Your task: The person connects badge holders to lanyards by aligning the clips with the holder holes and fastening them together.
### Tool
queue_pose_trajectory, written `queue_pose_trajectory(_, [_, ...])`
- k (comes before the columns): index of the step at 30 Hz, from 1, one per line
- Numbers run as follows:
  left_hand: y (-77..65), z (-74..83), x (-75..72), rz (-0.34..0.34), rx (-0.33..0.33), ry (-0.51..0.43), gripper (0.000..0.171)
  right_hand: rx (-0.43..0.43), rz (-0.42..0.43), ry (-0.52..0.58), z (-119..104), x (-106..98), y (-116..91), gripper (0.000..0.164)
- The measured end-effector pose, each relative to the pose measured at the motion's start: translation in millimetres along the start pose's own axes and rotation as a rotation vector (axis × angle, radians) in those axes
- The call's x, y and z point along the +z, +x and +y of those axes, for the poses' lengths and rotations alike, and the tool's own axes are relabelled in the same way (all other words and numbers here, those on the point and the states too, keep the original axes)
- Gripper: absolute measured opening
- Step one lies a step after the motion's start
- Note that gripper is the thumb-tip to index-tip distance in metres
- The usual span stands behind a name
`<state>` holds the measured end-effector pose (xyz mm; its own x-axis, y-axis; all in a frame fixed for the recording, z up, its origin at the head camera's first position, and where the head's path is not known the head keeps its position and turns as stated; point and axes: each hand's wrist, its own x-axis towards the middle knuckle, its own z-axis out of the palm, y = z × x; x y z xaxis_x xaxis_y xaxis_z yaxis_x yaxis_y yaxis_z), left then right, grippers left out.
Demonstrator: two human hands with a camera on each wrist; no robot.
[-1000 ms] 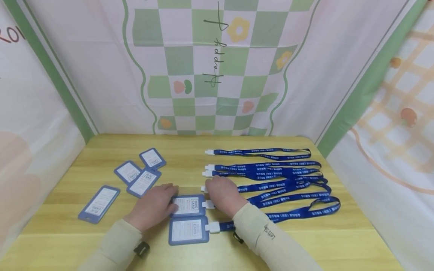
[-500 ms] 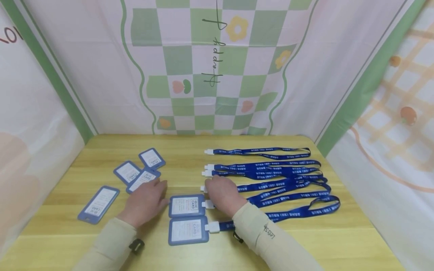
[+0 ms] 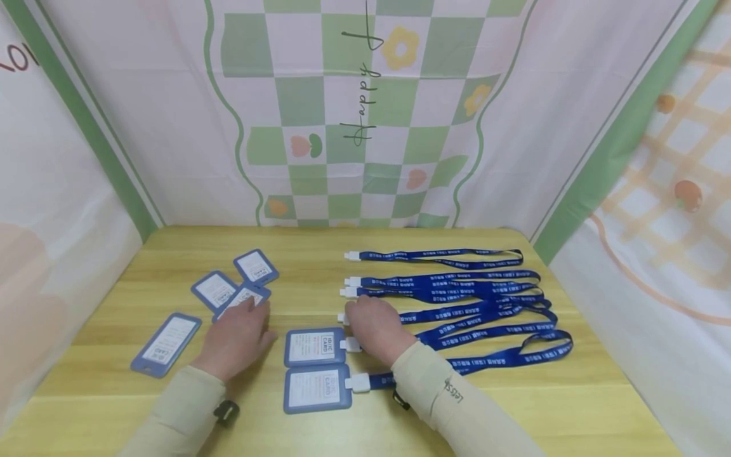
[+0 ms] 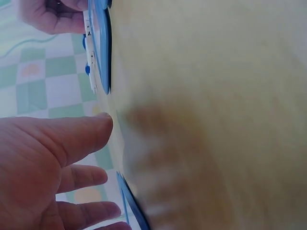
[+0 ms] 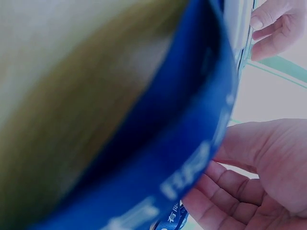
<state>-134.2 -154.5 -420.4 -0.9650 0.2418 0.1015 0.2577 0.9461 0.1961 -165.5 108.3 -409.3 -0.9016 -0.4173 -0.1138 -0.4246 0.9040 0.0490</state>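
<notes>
My left hand (image 3: 237,336) reaches over the front of a blue-framed ID card holder (image 3: 251,295) in the left cluster. Its thumb stands apart from its fairly straight fingers (image 4: 88,214), and no grip on the holder shows. My right hand (image 3: 378,327) pinches a blue lanyard (image 3: 419,317) close to its white clip (image 3: 342,318); the fingertips are partly hidden. Just in front, two card holders lie side by side, the upper one (image 3: 314,347) and the lower one (image 3: 318,388). White clips join both to lanyards. A lanyard loop (image 5: 192,139) crosses the right wrist view.
Two more card holders, one leaning left (image 3: 216,291) and one farther back (image 3: 256,266), lie near the left hand. Another holder (image 3: 167,344) lies alone at far left. Several lanyards (image 3: 457,289) stretch across the right of the wooden table (image 3: 485,419). Patterned cloth (image 3: 297,101) stands behind.
My left hand has left the upper joined card holder and moved left to the loose holder cluster. The right hand stays in the same place on the lanyard.
</notes>
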Motion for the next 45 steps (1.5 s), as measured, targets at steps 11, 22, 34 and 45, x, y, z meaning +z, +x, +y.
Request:
queue_pose_trajectory(11, [-2.2,-4.0,-4.1,-0.085,-0.116,-0.040,0.058,-0.011,0.006,0.001,0.4,0.1,-1.0,0.016])
queue_pose_trajectory(22, [-3.0,-7.4,-4.6,-0.106,-0.143,-0.019,0.052,-0.016,0.017,0.000,0.4,0.0,-1.7,0.015])
queue_pose_trajectory(34, [-3.2,-7.4,-2.4,-0.118,-0.130,0.029,0.039,-0.022,0.024,0.004,1.0,-0.3,-2.3,0.015])
queue_pose_trajectory(45, [-2.5,-6.1,0.2,-0.082,-0.080,0.038,0.030,-0.017,0.021,0.000,0.5,0.2,-2.4,0.015])
